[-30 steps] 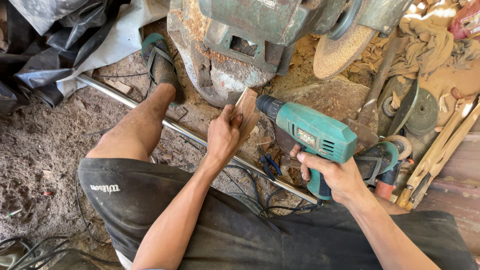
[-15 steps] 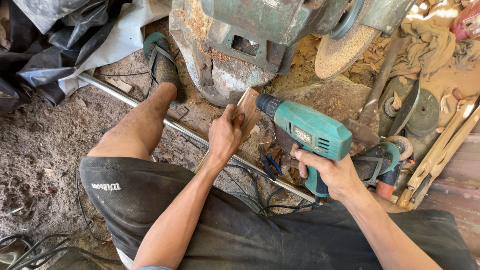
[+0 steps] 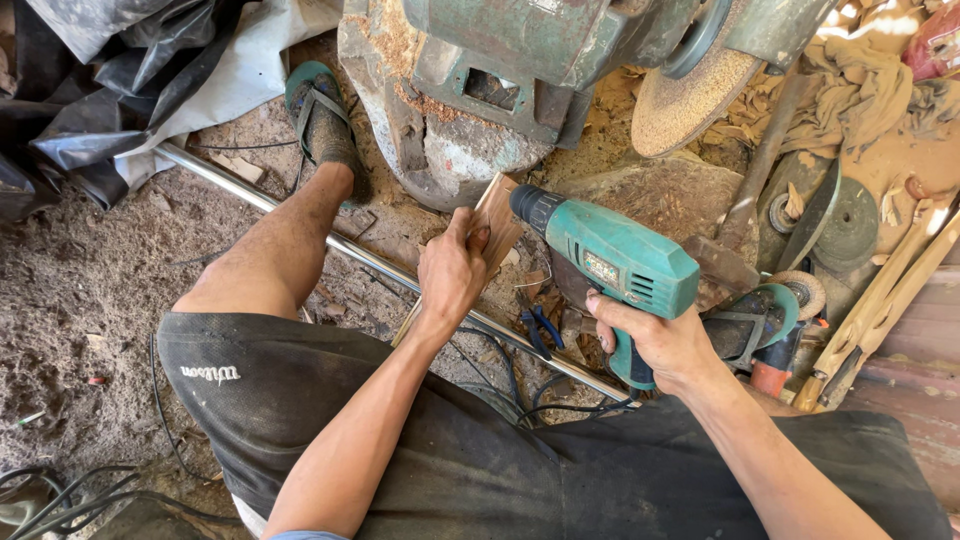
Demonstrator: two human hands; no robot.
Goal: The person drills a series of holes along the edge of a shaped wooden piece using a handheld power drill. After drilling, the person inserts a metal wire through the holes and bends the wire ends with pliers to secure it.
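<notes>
A small wooden block (image 3: 497, 222) is held up on edge above the dirt floor (image 3: 80, 290), just in front of the rusty base of a green machine (image 3: 480, 90), and it is pinched by the left hand (image 3: 452, 272), with the thumb pressed on its near face and the fingers wrapped behind its lower part. The right hand (image 3: 660, 345) is closed round the pistol grip of a green electric drill (image 3: 615, 265), a finger laid by the trigger, and the black chuck is pointed at the block's right edge, touching it or very nearly; the bit itself cannot be made out. The block is judged to be light, stiff and dry, easily twisted out of a pinch once a bit bites, so it is best held low and firmly, well clear of the chuck's line. The drill is judged heavier and nose-weighted, and is best taken by its grip as shown. A metal pipe (image 3: 300, 220) runs across the floor under the bare leg, whose foot rests in a green sandal (image 3: 318, 115). Blue-handled pliers (image 3: 538, 330) lie on the floor between the hands, and a sanding disc (image 3: 680, 100) hangs from the machine at the upper right.
</notes>
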